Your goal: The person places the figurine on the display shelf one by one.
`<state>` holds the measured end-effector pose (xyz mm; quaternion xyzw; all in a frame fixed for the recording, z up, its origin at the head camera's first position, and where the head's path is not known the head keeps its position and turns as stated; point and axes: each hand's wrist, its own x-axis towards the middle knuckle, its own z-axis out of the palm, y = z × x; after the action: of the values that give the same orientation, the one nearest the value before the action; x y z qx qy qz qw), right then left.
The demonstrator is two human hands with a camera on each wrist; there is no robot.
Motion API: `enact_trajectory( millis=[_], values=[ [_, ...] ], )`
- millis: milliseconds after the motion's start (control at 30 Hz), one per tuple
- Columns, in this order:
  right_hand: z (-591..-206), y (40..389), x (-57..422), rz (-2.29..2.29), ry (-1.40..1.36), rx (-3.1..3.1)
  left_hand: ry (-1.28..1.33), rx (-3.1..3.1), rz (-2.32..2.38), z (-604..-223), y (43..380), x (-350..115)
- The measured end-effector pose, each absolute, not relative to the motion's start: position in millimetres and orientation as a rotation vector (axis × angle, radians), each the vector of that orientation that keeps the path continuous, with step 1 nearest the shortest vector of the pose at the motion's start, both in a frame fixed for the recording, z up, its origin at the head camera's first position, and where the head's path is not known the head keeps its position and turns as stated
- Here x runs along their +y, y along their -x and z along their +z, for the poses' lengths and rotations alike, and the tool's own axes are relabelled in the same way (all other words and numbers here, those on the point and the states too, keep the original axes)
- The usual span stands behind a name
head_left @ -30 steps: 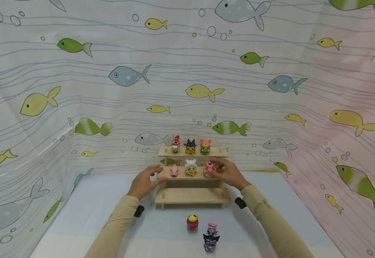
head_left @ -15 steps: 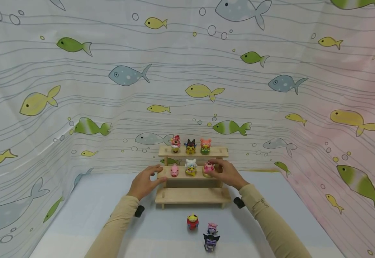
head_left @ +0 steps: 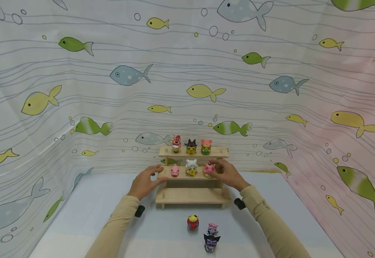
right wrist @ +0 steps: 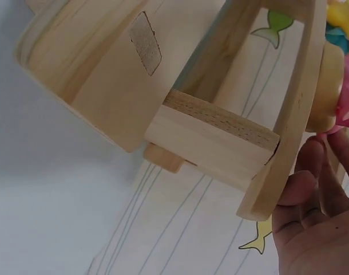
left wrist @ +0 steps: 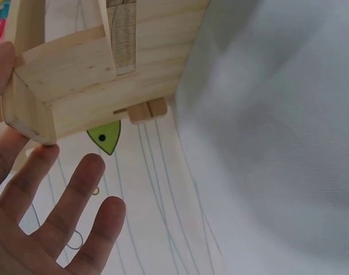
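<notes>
A three-step wooden display stand is at the back of the table in the head view. My left hand grips the left end of its middle step, thumb on one side and fingertips at the other. In the left wrist view two fingers of this left hand stretch out past the board. My right hand pinches a pink figurine at the middle step's right end. Its round tan base sits right at the board in the right wrist view. A pig figurine and a white-hooded yellow figurine share this step.
The top step carries a red-capped figurine, a dark-eared one and a pink-hooded one. On the table in front are a red-and-yellow figurine, a pink-and-purple one and a black-and-purple one. A fish-patterned curtain hangs behind.
My right hand and the pink figurine have shifted slightly left along the middle step. The left hand keeps its place on the step's end.
</notes>
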<state>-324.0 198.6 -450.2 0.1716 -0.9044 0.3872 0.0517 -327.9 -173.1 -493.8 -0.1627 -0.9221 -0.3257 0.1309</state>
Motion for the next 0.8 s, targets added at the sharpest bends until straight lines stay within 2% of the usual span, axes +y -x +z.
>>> enact_trajectory(
  millis=[400,800],
  values=[
    [-444,302,205,1.269,-0.527,-2.547,0.482,-2.669,-0.941,-497,328,-175],
    [-434,256,212,1.21,-0.617,-2.522,0.486,-2.656,-0.954,-497,328,-174]
  ],
)
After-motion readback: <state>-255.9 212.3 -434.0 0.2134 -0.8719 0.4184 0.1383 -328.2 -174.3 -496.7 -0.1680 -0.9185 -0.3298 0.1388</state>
